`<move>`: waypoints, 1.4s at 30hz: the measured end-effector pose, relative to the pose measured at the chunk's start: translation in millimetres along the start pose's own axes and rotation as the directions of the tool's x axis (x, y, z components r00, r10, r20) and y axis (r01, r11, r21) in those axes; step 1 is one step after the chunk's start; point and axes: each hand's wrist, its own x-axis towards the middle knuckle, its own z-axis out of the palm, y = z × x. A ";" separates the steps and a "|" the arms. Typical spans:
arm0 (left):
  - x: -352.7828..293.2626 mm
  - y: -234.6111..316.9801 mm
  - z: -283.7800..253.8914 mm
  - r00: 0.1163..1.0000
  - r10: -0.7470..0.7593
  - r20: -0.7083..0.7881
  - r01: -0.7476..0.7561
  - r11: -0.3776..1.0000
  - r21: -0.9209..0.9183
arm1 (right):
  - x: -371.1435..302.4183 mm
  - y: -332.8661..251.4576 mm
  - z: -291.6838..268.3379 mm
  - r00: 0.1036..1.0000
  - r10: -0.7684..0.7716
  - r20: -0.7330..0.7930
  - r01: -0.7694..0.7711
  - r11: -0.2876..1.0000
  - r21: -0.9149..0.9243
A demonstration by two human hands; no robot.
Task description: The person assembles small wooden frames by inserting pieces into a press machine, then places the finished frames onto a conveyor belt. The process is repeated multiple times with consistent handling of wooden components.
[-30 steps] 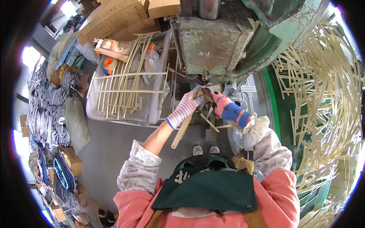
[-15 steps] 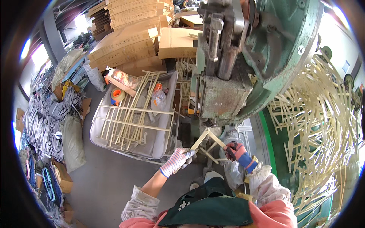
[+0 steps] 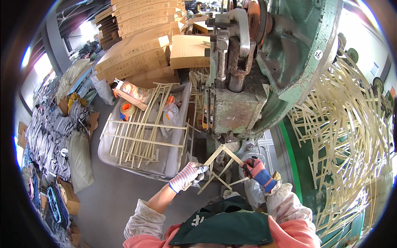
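Note:
Under the head of a green press (image 3: 240, 107), I hold a frame of narrow cream strips (image 3: 215, 155) whose two upper strips meet in a peak. The peak is close below the press tool; whether it touches cannot be made out. My left hand (image 3: 190, 176), in a striped glove, is closed round the left strip. My right hand (image 3: 257, 172), in a pink and blue glove with dark fingertips, grips the right strip at its lower part. More cream strips (image 3: 216, 178) hang crossed between and below my hands.
A white tub (image 3: 103, 151) at left bears long cream strips, a tape roll (image 3: 127, 109) and a plastic bag (image 3: 170, 113). A big heap of cream strips (image 3: 335, 132) lies at right. Stacked cardboard boxes (image 3: 140, 45) stand behind; sacks (image 3: 79, 159) line the far left.
The strips hanging below the peak have swung lower and spread, showing more of their crossed ends. My left hand has shifted slightly left and down; both hands keep their grip.

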 end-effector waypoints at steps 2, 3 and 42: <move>-0.5 2.2 -1.4 1.000 0.013 0.011 -0.013 1.000 -0.003 | -0.9 -2.3 0.3 1.000 -0.028 -0.011 0.027 1.000 -0.014; -0.9 3.8 -2.3 1.000 -0.019 0.017 0.019 1.000 -0.005 | -1.7 -4.0 -0.4 1.000 0.006 -0.004 -0.006 1.000 0.001; -319.7 -272.6 -174.1 -0.191 0.136 -0.972 -0.619 0.752 0.227 | -12.2 193.8 -55.6 0.791 -0.532 0.304 -0.048 0.441 0.896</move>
